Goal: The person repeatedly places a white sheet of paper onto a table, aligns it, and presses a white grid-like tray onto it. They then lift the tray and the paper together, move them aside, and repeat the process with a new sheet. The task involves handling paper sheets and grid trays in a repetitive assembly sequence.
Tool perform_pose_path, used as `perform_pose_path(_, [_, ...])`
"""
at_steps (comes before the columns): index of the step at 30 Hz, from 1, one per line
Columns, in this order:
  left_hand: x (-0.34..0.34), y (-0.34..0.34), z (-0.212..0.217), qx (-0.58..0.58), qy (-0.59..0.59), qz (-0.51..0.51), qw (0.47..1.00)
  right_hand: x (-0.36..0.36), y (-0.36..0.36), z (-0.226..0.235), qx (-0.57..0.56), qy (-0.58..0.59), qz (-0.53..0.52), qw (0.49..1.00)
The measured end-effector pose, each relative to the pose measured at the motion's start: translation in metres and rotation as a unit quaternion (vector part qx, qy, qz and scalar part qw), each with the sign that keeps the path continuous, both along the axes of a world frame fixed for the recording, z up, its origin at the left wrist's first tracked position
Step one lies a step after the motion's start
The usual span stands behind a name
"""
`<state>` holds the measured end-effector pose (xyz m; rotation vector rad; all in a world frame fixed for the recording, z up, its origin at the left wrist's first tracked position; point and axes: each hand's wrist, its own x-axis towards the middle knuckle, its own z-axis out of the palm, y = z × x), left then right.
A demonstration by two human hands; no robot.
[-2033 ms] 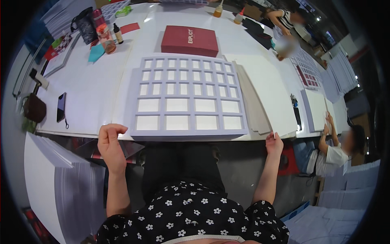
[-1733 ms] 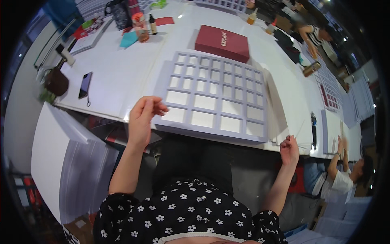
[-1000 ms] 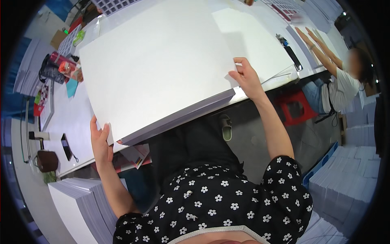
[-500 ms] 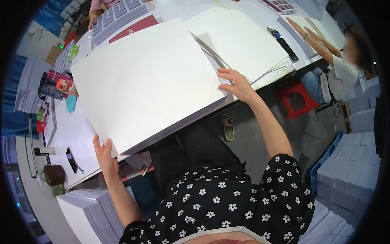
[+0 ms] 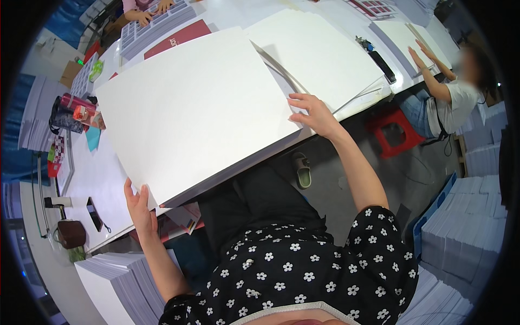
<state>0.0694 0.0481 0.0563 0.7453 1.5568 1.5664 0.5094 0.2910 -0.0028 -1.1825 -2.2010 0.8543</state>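
A thick stack of large white sheets (image 5: 189, 119) lies slanted in front of me, its near side jutting over the table edge. At its near left corner, my left hand (image 5: 142, 208) is closed round the edge, thumb and fingers either side of the corner. My right hand (image 5: 317, 116) grips the right edge close to the near right corner, fingers slightly bent against it. Just beyond that hand lies a second pile of white sheets (image 5: 319, 54), with some edges lifted between the two. The undersides of both hands' grips are hidden.
Keys (image 5: 365, 43) and a black phone (image 5: 383, 66) lie at the right. A co-worker (image 5: 460, 97) sits beyond a red stool (image 5: 398, 132); another person's hands (image 5: 154, 13) rest on gridded white trays (image 5: 157, 27). Bottles (image 5: 81, 103) stand left. Stacked sheets (image 5: 460, 216) rise at right.
My hands and the stack have barely moved. The co-worker at the right has raised their hands off the sheets. At the far left, the other person's second hand has come onto the trays.
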Motion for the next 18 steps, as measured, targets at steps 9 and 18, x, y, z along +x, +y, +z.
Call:
perform_pose_path(9, [0.004,0.006,0.001,0.002,0.017,0.012,1.0,-0.002,-0.002,0.0,-0.023,0.033,-0.013,0.999])
perform_pose_path(18, [0.002,0.005,-0.001,0.004,0.02,0.01,1.0,-0.002,0.002,-0.008,-0.081,0.103,-0.011,0.991])
